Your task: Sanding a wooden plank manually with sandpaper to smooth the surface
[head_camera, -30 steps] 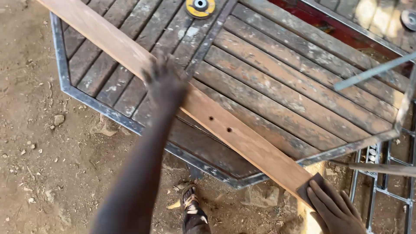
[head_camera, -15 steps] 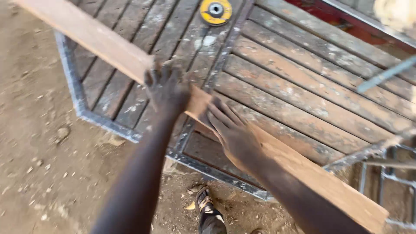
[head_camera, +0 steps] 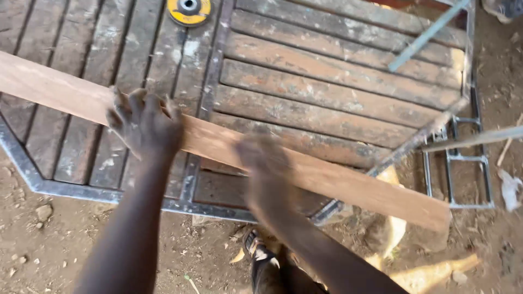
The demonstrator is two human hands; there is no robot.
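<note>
Left hand (head_camera: 144, 124): lies flat on the plank, fingers spread wide.
Right hand (head_camera: 265, 163): blurry, on the plank; I cannot tell its grip.
Plank (head_camera: 338, 182): long wood board, slanting from 9 o'clock to 4 o'clock across the table.
Table (head_camera: 327, 92): old wood slats in a metal frame.
Yellow disc (head_camera: 188, 9): on the table at 12 o'clock.
</note>
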